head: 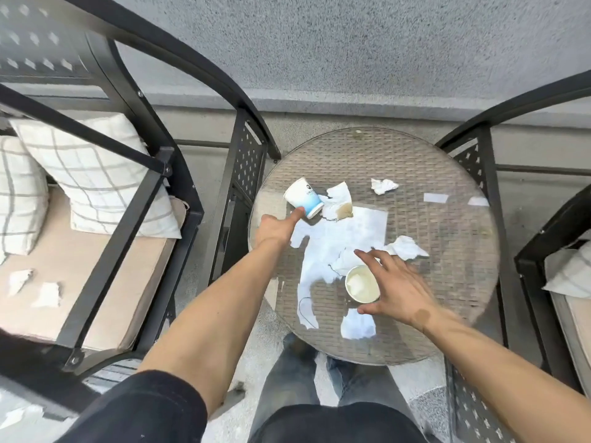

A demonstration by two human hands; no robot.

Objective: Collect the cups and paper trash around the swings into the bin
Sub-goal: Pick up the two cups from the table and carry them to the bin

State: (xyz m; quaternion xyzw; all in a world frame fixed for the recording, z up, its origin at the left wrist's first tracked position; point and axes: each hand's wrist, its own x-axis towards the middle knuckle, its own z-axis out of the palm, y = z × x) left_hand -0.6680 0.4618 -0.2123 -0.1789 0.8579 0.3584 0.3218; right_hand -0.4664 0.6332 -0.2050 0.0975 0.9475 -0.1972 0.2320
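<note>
A round glass-topped wicker table (pixel 447 174) holds the litter. A white and blue paper cup (pixel 302 196) lies tipped on its side at the table's left. My left hand (pixel 276 228) reaches toward it, one fingertip touching its lower rim, not gripping it. An upright white paper cup (pixel 361 284) stands near the front. My right hand (pixel 395 287) is spread around its right side, fingers apart, not closed on it. A stained torn napkin (pixel 339 203), a crumpled paper (pixel 383 186) and another crumpled napkin (pixel 407 247) lie on the glass.
A black metal swing seat (pixel 105 251) with checked pillows (pixel 96 177) stands left, with two paper scraps (pixel 48 294) on its cushion. A second swing frame (pixel 479 167) stands right, with white paper (pixel 572 273) on its seat. A grey wall runs behind.
</note>
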